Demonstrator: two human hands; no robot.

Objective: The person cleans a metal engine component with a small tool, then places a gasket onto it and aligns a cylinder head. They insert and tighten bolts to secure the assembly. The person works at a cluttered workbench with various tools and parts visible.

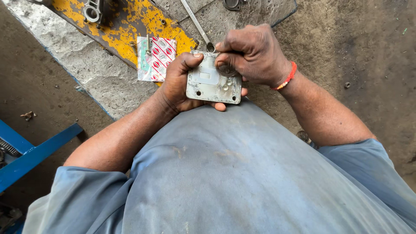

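My left hand [175, 84] holds a square grey metal plate [211, 86] with corner holes and a raised rectangular pad, gripping it from the left and underneath, thumb on its top left corner. My right hand [253, 52] is closed over the plate's upper right part, fingertips pinching something small against it; what they pinch is hidden. An orange band circles my right wrist. Both hands are just above my grey-shirted belly.
A clear packet [156, 58] with red-printed gaskets lies on a concrete slab beside a yellow, chipped metal bar [130, 21]. A spanner [197, 24] lies behind the hands. A blue metal frame [30, 156] stands at left. Dirt floor surrounds everything.
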